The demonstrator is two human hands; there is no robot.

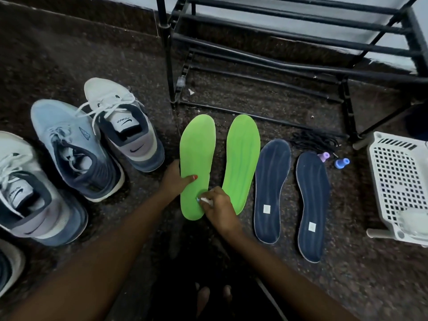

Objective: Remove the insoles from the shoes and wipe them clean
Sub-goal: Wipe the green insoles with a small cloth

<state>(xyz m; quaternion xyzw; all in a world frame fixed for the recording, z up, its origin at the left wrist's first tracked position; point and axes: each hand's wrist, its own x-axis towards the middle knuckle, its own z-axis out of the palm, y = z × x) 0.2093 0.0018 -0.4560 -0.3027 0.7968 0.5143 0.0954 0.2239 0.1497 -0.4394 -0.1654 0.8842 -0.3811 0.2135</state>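
Two hands engaged: left hand [174, 179] pinches the green insole [196, 147] at its edge; right hand [218, 208] grips a white wipe [205, 199] against it.

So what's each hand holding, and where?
Left hand grips the left green insole by its left edge; right hand pinches a small white thing at its heel.

The shoe tongue [126, 122] up-left of the left grip [174, 179] reads "AIRMAX" above a swoosh; the nearer shoe tongue [19, 193] reads the same.

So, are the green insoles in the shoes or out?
Out. Both green insoles lie flat on the floor beside the shoes; the left hand holds one, the right hand presses a small white thing to its heel.
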